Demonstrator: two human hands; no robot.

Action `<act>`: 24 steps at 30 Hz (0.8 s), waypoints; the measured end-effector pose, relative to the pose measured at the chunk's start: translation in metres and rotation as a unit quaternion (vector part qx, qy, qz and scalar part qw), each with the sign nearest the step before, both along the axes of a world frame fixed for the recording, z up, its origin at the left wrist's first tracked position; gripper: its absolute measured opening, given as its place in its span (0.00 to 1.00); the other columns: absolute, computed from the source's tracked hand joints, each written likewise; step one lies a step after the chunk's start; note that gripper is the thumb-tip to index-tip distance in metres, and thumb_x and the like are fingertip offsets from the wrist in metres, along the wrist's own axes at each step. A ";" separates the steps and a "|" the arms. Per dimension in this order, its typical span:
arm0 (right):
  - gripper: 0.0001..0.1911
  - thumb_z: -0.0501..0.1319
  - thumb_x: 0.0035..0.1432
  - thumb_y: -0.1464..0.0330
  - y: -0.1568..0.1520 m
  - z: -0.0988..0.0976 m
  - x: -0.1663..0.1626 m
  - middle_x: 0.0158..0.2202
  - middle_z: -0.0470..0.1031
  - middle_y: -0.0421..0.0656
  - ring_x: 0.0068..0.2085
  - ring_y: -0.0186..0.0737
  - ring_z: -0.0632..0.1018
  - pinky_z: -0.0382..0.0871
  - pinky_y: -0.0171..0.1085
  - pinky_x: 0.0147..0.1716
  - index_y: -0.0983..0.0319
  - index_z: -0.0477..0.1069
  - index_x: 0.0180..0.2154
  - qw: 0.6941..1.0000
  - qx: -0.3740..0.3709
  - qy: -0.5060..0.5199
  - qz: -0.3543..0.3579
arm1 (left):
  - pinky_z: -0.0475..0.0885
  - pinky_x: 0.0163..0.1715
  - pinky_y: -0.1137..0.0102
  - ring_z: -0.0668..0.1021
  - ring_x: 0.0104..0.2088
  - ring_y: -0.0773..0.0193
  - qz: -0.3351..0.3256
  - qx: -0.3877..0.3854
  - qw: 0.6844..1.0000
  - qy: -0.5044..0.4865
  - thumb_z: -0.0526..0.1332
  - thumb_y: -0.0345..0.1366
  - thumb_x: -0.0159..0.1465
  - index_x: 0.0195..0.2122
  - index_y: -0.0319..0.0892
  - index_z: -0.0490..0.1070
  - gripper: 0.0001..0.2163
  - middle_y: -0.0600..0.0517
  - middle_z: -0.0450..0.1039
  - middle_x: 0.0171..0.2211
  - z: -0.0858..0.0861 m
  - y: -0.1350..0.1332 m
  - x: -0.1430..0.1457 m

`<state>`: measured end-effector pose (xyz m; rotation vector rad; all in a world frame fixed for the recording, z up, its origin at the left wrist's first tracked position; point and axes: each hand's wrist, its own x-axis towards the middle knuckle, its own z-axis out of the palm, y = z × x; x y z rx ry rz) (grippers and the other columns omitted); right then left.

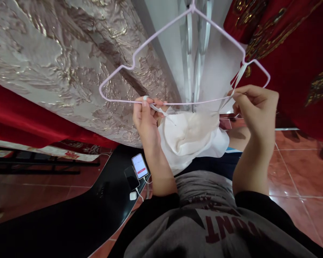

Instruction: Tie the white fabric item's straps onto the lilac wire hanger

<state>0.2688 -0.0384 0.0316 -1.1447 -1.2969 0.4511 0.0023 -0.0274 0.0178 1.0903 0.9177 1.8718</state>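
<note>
A pale lilac clothes hanger [161, 31] hangs in front of me. White garment [188, 134] cloth lies bunched below its bottom bar, over my lap. My left hand [148, 113] is closed at the bar, pinching a thin white strap [161, 110] that runs down to the garment. On the other side my right hand [254, 107] pinches a second white strap [239, 76], which loops over the hanger's right shoulder notch. The fingertips of my right hand are close to the bar's right part; whether they touch it I cannot tell.
Shiny beige embossed fabric [56, 68] hangs at the left, red fabric with gold decoration [290, 64] at the right. A black bench [107, 193] at lower left bears a lit phone [140, 166], a dark phone [131, 177] and a small white case [132, 196]. Reddish tiles [298, 165] cover the floor.
</note>
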 end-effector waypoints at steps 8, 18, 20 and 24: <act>0.12 0.67 0.65 0.70 -0.005 0.020 -0.014 0.29 0.81 0.40 0.24 0.36 0.75 0.73 0.43 0.22 0.52 0.86 0.46 0.995 0.054 -0.078 0.009 | 0.73 0.29 0.69 0.85 0.40 0.57 0.018 -0.021 1.000 0.009 0.66 0.52 0.74 0.38 0.47 0.71 0.15 0.49 0.79 0.35 0.000 0.004 -0.001; 0.28 0.67 0.64 0.43 0.052 -0.001 0.051 0.36 0.79 0.41 0.37 0.43 0.86 0.82 0.44 0.32 0.54 0.78 0.57 0.953 0.214 -0.009 -0.213 | 0.70 0.23 0.72 0.84 0.37 0.59 -0.018 0.013 1.000 -0.005 0.69 0.51 0.71 0.36 0.46 0.72 0.15 0.49 0.80 0.33 -0.008 0.008 -0.007; 0.28 0.67 0.62 0.41 0.047 -0.018 0.058 0.35 0.77 0.39 0.35 0.39 0.84 0.75 0.36 0.25 0.53 0.79 0.53 0.953 0.258 -0.008 -0.162 | 0.70 0.23 0.73 0.85 0.37 0.59 -0.021 0.013 1.000 -0.007 0.69 0.52 0.71 0.37 0.46 0.72 0.16 0.49 0.80 0.33 -0.008 0.008 -0.004; 0.27 0.76 0.55 0.50 0.021 -0.036 0.033 0.49 0.82 0.46 0.30 0.28 0.74 0.62 0.29 0.20 0.57 0.82 0.51 0.968 0.240 0.000 -0.077 | 0.69 0.22 0.74 0.85 0.38 0.59 -0.018 0.023 0.999 -0.014 0.69 0.53 0.72 0.38 0.45 0.72 0.17 0.49 0.80 0.34 -0.009 0.008 -0.002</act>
